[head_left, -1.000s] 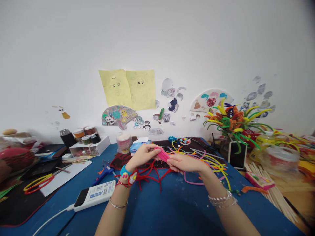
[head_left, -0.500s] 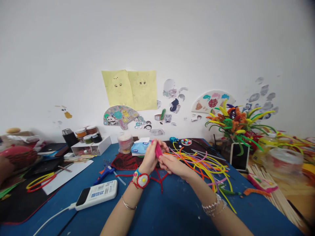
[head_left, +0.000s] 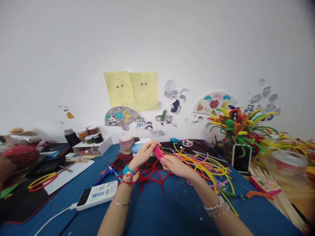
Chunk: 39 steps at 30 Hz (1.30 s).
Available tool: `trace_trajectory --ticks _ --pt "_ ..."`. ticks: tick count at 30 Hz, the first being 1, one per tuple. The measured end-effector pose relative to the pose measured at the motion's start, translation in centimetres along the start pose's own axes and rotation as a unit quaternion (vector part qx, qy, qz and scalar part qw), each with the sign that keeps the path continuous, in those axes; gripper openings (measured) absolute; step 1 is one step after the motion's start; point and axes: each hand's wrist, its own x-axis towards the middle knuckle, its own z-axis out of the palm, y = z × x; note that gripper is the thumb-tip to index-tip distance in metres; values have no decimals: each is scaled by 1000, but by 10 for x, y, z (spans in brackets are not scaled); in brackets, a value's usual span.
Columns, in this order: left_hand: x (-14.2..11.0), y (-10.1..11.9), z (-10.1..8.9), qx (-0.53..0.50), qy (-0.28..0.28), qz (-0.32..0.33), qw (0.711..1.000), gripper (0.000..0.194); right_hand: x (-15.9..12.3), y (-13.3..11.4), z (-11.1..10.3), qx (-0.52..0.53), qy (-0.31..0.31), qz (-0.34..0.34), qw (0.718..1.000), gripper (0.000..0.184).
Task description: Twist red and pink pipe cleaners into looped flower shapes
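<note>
Pink strip (head_left: 158,153), pinched by left hand (head_left: 144,152) and right hand (head_left: 175,165), is above the table (head_left: 172,209). Red stems (head_left: 162,182) sprawl below, yellow stems (head_left: 221,169) to the right, and the left hand partly hides a tissue pack (head_left: 136,149).

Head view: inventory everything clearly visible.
table: 1, blue, foreground
wall: 1, white, background
yellow sheets: 2, yellow, wall
fans: 2, multicoloured, wall
flower arrangement: 1, multicoloured, right rear
flask: 1, black, left rear
glue gun: 1, blue, left of centre
corded device: 1, white, front left
loose stems: many, mixed, centre right
red stems: several, red, centre
pink bundle: 1, pink, centre
left hand: 1, bare, bundle's far end
right hand: 1, bare, bundle's near end
</note>
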Motion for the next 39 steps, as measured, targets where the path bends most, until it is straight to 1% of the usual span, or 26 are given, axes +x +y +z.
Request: trace_trajectory --ticks 2,4,6,9,10,12,13,15,18,19,21,22,23,25,27,28,30,32,34,39 --pt "-2 0 -14 47 -56 -19 997 33 -2 -1 -6 -35 -9 9 999 38" --pt "-3 -2 -20 80 -86 -35 992 31 -2 2 -10 -68 -23 9 997 38" --pt "-4 -6 -18 129 -67 -22 989 28 0 8 -11 -98 -27 11 995 38" --pt "-3 -12 -6 221 -12 45 974 26 4 19 -14 -173 18 19 985 37" --pt "-2 -14 -3 245 -6 61 968 26 5 23 -16 -209 36 19 977 36" --pt "-1 -17 2 276 -23 67 959 27 5 29 -22 -291 53 16 955 35" --pt "-1 -19 3 283 -43 58 956 27 5 31 -25 -330 48 14 943 34" --pt "-3 -22 4 287 -101 26 952 27 2 35 -29 -395 17 6 918 34" --pt "-9 -27 12 238 -226 -63 943 34 -2 38 -29 -455 -26 -15 890 33" --pt "-11 -29 16 209 -273 -101 934 38 -3 39 -28 -465 -37 -20 885 34" --pt "-12 -32 26 162 -355 -169 905 40 -3 40 -26 -474 -51 -26 878 34" --pt "-12 -33 30 152 -382 -185 893 39 -4 40 -26 -474 -58 -28 878 34" --pt "-12 -34 34 151 -392 -183 889 37 -3 40 -27 -467 -62 -27 881 34" --pt "-10 -35 40 154 -372 -142 904 34 -4 39 -34 -440 -59 -24 896 33" --pt "-7 -37 44 134 -326 -103 930 34 -4 38 -43 -399 -50 -23 915 32" --pt "-7 -38 46 115 -304 -98 941 35 -5 37 -49 -381 -41 -26 923 32" --pt "-6 -40 51 68 -273 -113 953 38 -6 35 -59 -363 -14 -43 931 32" --pt "-6 -42 56 27 -246 -128 960 41 -7 33 -66 -370 32 -65 926 30" --pt "-7 -44 61 -10 -224 -142 964 44 -7 31 -69 -385 77 -84 916 27" --pt "-8 -49 70 -80 -194 -178 961 44 -5 31 -68 -423 135 -121 888 23"
